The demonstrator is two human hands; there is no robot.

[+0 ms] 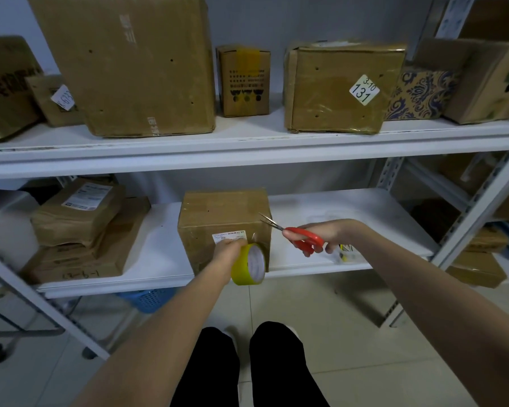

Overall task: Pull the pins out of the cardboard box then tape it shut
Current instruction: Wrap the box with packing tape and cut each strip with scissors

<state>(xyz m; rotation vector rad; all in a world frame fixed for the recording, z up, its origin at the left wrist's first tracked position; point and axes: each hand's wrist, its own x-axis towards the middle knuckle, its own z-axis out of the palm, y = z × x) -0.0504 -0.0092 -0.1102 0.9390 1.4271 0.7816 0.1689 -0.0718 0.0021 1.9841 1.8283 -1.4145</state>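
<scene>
A brown cardboard box (218, 215) with a white label stands on the lower white shelf (350, 210), its top covered in clear tape. My left hand (228, 248) grips a yellow tape roll (249, 264) against the box's front face, just below the label. My right hand (329, 233) holds red-handled scissors (301, 235) to the right of the box, the blades slightly parted and pointing at its upper right edge. A small clear container (347, 254) with yellow bits lies on the shelf under my right hand.
Flat brown parcels (80, 227) are stacked left of the box on the lower shelf. The upper shelf (247, 151) carries several cardboard boxes. A blue basket (147, 299) sits on the floor beneath. Grey shelf posts (476, 207) slant on the right. My legs show below.
</scene>
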